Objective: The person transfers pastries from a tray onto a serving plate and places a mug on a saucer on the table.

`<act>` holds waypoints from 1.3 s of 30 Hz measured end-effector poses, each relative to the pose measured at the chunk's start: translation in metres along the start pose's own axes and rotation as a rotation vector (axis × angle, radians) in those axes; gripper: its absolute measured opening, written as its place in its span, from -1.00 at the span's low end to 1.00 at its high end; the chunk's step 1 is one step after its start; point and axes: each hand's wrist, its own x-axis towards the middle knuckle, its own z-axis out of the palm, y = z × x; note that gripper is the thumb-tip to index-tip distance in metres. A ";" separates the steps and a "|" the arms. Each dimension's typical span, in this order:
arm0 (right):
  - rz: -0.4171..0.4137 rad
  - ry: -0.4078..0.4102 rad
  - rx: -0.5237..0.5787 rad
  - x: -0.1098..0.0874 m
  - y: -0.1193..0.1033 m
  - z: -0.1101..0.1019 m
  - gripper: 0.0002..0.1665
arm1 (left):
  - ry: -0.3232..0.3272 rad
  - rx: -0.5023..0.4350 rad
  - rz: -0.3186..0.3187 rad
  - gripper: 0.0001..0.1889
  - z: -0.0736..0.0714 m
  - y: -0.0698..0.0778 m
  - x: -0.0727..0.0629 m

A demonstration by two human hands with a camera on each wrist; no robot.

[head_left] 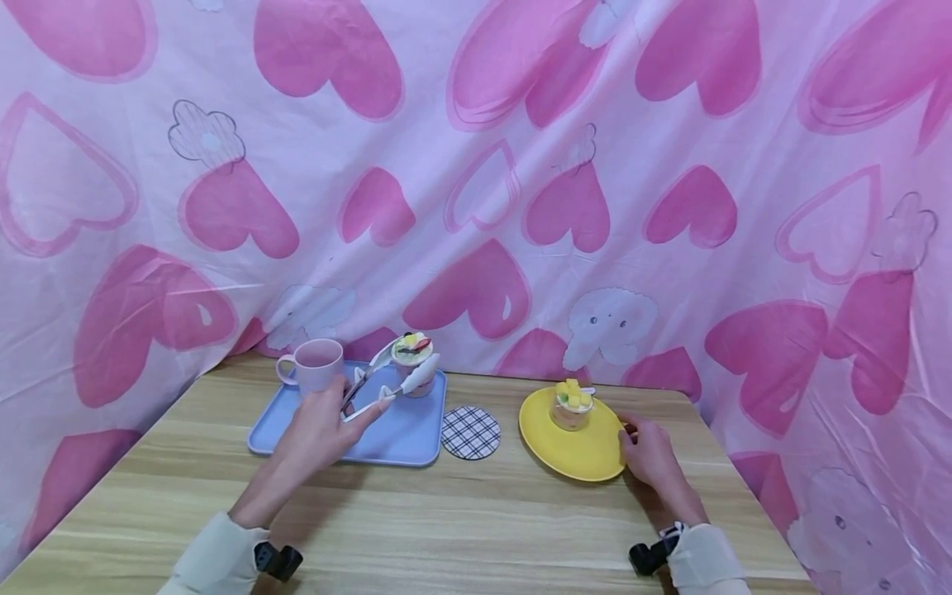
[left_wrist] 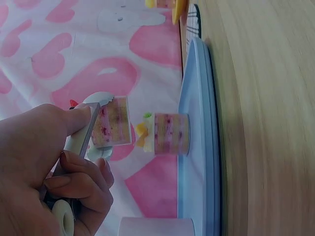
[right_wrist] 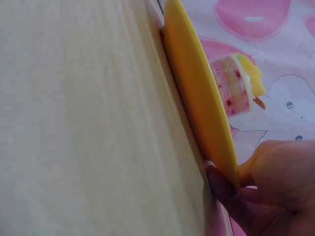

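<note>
My left hand grips white-tipped tongs, whose tips clasp a clear dessert cup of layered cake. In the left wrist view this cup hangs above the blue tray. Another layered cake cup with fruit on top stands on the tray, mostly hidden behind the held one in the head view. At the right, my right hand pinches the rim of a yellow plate between thumb and fingers. On that plate stands a cake cup topped with yellow cubes.
A pink mug stands at the tray's back left corner. Between tray and plate lies a round checked coaster. Behind the wooden table hangs a pink heart-patterned cloth.
</note>
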 end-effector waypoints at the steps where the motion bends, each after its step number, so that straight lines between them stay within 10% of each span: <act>1: 0.001 -0.001 -0.001 0.000 0.000 0.000 -0.51 | -0.006 -0.003 0.000 -0.25 0.001 0.001 0.000; 39: 0.016 -0.006 0.007 0.000 -0.001 0.001 -0.51 | -0.090 -0.099 0.045 -0.40 0.048 0.036 0.007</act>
